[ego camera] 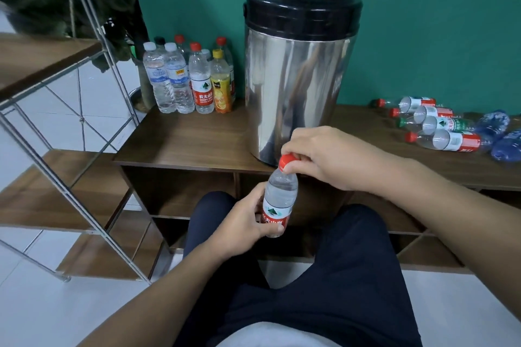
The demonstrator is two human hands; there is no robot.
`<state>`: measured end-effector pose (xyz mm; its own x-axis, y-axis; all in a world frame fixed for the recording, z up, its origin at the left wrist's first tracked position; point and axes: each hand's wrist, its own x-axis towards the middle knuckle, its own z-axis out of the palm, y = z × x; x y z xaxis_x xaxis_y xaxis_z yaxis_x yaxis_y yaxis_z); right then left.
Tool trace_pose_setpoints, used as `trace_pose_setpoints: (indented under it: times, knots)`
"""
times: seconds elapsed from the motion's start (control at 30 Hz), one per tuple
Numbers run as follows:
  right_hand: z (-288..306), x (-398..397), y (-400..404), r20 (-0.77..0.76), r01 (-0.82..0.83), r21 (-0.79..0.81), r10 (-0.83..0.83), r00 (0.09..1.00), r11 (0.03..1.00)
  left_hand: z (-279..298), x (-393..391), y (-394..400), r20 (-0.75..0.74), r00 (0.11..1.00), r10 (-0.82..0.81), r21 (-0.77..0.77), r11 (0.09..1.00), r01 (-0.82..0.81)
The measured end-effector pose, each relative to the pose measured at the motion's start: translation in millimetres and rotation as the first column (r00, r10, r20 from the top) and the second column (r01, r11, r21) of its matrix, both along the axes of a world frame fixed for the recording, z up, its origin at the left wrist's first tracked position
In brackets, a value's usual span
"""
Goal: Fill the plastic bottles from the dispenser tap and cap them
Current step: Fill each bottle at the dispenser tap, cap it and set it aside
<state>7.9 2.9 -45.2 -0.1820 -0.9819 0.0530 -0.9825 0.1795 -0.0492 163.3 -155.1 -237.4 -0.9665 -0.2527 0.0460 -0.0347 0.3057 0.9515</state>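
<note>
Head view shows the left hand (242, 222) gripping the labelled body of a filled bottle (279, 200), and the right hand (324, 158) pinching its red cap (287, 161) from above. Bottle stands near upright, long axis vertical, held over the lap just before the desk (183, 138) edge and dispenser (298, 76). Capped bottles (191, 79) stand at far left; empties (434, 127) lie right.

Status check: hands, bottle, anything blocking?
Left hand grips bottle at the label; right hand pinches red cap. Bottle upright, looks filled, held below dispenser. Nothing in the way.
</note>
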Motion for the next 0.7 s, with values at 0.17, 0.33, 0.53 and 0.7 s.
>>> trace_pose_setpoints:
  times: [0.17, 0.33, 0.53, 0.7]
  knots:
    - [12.5, 23.6, -38.5, -0.153, 0.050, 0.033, -0.044, 0.987, 0.998, 9.9, 12.2, -15.3, -0.017, 0.989, 0.144, -0.056, 0.988, -0.145]
    - [29.8, 28.2, -71.3, -0.094, -0.001, 0.019, 0.002, 0.996, 1.000, 21.3, 25.0, -38.7, -0.054, 0.973, 0.225, -0.075, 0.971, -0.229]
    - [49.7, 28.4, -104.0, -0.040, -0.102, 0.016, 0.102, 0.994, 0.995, 36.6, 32.0, -77.3, -0.077, 0.961, 0.265, -0.052, 0.962, -0.269]
    - [61.0, 23.1, -143.2, -0.044, -0.158, 0.019, 0.158, 0.986, 0.987, 47.6, 31.3, -106.6, -0.110, 0.949, 0.294, -0.086, 0.949, -0.304]
